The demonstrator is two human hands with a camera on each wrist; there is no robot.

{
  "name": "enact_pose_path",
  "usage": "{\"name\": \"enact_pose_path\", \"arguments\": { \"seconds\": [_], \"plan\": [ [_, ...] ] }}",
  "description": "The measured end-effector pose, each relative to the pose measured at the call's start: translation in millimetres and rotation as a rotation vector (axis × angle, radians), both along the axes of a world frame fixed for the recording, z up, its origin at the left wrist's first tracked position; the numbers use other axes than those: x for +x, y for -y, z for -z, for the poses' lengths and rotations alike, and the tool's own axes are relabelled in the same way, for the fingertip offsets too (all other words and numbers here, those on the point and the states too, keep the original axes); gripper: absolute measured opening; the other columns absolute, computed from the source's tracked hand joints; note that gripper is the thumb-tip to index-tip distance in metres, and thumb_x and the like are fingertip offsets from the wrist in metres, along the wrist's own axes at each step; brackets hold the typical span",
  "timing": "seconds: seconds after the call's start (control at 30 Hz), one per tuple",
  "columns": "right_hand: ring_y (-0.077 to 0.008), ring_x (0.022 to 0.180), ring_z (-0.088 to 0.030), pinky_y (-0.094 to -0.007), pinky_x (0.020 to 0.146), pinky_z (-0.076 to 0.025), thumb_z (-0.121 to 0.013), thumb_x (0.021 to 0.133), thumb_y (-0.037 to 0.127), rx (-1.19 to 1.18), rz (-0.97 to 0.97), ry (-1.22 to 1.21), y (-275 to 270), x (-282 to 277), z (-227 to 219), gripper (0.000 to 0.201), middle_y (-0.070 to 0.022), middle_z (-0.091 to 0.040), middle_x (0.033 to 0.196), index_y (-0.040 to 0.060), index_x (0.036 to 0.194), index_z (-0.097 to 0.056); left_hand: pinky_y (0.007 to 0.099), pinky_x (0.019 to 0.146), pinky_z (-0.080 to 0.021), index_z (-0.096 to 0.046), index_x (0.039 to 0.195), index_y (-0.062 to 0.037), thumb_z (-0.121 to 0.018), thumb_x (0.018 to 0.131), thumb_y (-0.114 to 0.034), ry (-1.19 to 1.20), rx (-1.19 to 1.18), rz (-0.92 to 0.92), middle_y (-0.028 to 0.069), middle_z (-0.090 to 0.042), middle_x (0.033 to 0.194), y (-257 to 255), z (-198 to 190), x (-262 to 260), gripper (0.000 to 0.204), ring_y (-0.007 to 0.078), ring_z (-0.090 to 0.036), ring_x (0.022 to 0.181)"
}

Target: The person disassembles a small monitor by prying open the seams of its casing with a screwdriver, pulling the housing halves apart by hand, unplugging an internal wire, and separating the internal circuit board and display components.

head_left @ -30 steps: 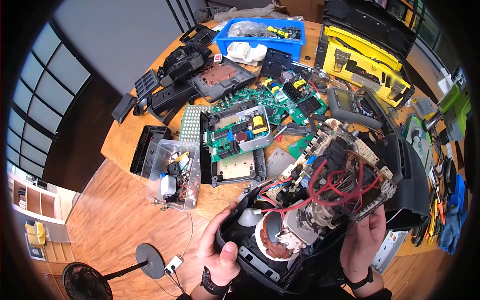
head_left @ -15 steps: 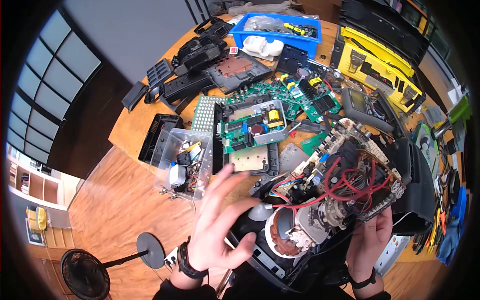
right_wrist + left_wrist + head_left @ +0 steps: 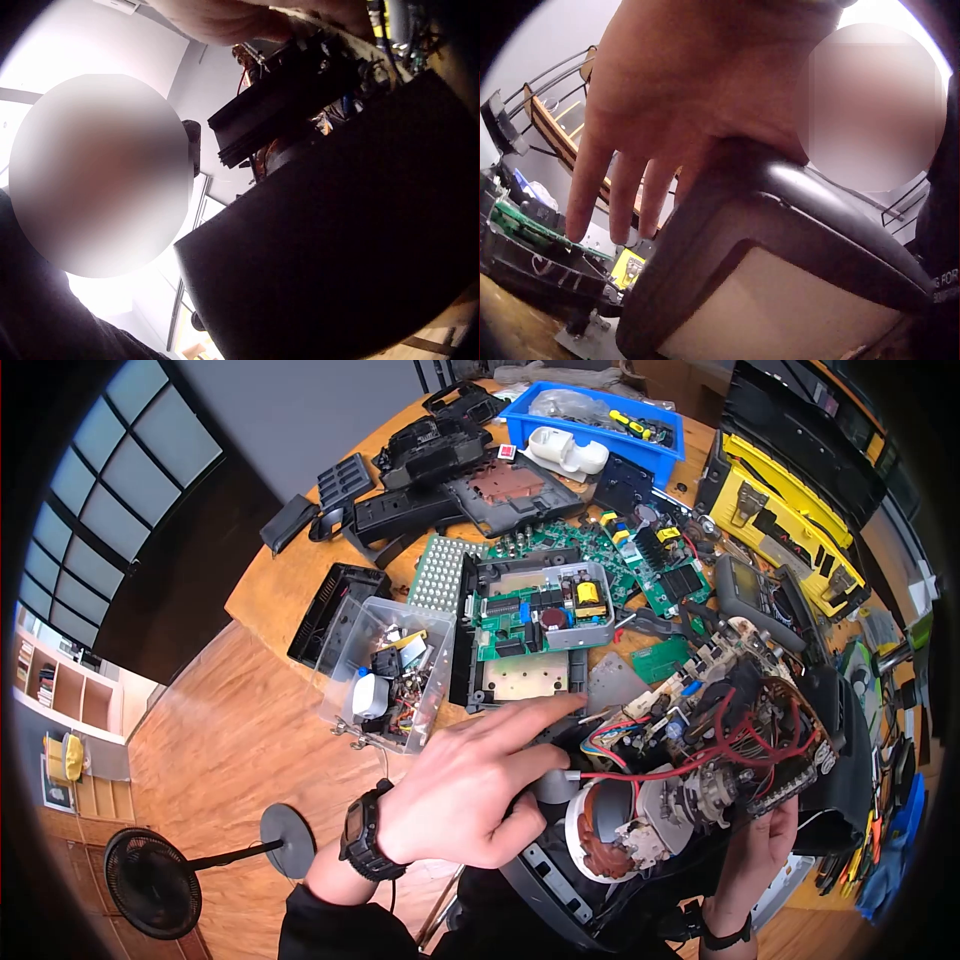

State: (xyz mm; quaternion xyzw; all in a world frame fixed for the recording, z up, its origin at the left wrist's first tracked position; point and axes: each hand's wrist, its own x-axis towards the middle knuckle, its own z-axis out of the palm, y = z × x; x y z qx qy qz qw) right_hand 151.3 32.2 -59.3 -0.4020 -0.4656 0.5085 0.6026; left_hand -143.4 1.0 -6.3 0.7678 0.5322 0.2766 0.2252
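A small CRT monitor with its back off lies in the lap, its black front casing (image 3: 590,935) holding a picture tube (image 3: 660,812) with a coil. My left hand (image 3: 455,795) reaches over the tube's grey anode cap (image 3: 557,788), index finger and thumb right at its sides. In the left wrist view, spread, straight fingers (image 3: 581,187) hang beyond the casing edge and the pale screen (image 3: 780,300). With my right hand (image 3: 755,855) I grip the lower edge of the dusty circuit board (image 3: 790,785), which stands tilted over the tube. Red wires (image 3: 740,735) run from it to the cap.
Opened devices and green circuit boards (image 3: 560,540) crowd the wooden table. A clear bin (image 3: 345,660) of small parts stands at its near left edge. Further back are a blue tray (image 3: 530,435) and a yellow toolbox (image 3: 790,525). A floor fan (image 3: 150,882) stands at lower left.
My left hand has let go of the casing's left rim, lifted, and moved right to the anode cap. The right hand keeps its grip on the board. The head view has shifted slightly.
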Motion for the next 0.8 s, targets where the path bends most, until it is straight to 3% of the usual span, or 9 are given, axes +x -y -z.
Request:
{"name": "enact_pose_path", "arguments": {
  "seconds": [0.33, 0.4, 0.63, 0.7, 0.8],
  "plan": [
    [-0.0202, 0.116, -0.058, -0.0374, 0.104, -0.042, -0.058, 0.099, 0.012, -0.014, -0.049, -0.076, 2, 5, -2, 0.042, -0.0129, -0.06, 0.127, -0.0049, 0.134, -0.043, 0.0422, 0.09, -0.053, -0.066, 0.095, 0.0039, -0.048, 0.06, -0.005, 0.101, -0.036, -0.002, 0.0199, -0.06, 0.128, -1, 5, 2, 0.04, 0.0383, -0.061, 0.112],
    [-0.0133, 0.105, -0.058, -0.0279, 0.093, -0.044, -0.055, 0.102, 0.02, -0.016, -0.017, 0.045, 2, 7, 0, 0.045, -0.0085, -0.059, 0.126, -0.0029, 0.138, -0.043, 0.0414, 0.089, -0.054, -0.066, 0.096, 0.0037, -0.05, 0.063, -0.004, 0.125, -0.097, -0.016, 0.0185, -0.061, 0.127, 0, 1, 3, 0.038, 0.0373, -0.061, 0.112],
    [-0.0097, 0.094, -0.057, -0.0238, 0.084, -0.043, -0.057, 0.101, 0.02, -0.041, 0.046, 0.082, 2, 4, -3, 0.046, -0.0045, -0.062, 0.115, -0.0026, 0.138, -0.044, 0.0389, 0.087, -0.054, -0.064, 0.105, 0.0006, -0.062, 0.077, -0.005, 0.093, -0.199, 0.043, 0.0152, -0.06, 0.128, -3, -8, 1, 0.029, 0.0346, -0.062, 0.11],
    [-0.0224, 0.121, -0.056, -0.0385, 0.107, -0.039, -0.056, 0.1, 0.012, -0.047, -0.02, -0.023, 0, 6, -3, 0.044, -0.0141, -0.057, 0.132, -0.0053, 0.137, -0.041, 0.0394, 0.084, -0.054, -0.064, 0.106, -0.0003, -0.064, 0.08, -0.008, 0.057, -0.214, 0.066, 0.0144, -0.058, 0.128, -7, -12, 0, 0.027, 0.0342, -0.063, 0.107],
    [-0.0224, 0.122, -0.055, -0.0385, 0.108, -0.039, -0.055, 0.1, 0.012, -0.026, -0.045, -0.032, -1, 8, 0, 0.045, -0.0144, -0.055, 0.135, -0.0053, 0.139, -0.04, 0.0412, 0.08, -0.053, -0.064, 0.105, 0.0002, -0.066, 0.082, -0.011, -0.009, -0.246, 0.096, 0.0136, -0.055, 0.124, -10, -19, 1, 0.025, 0.0337, -0.063, 0.099]
  ]
}}
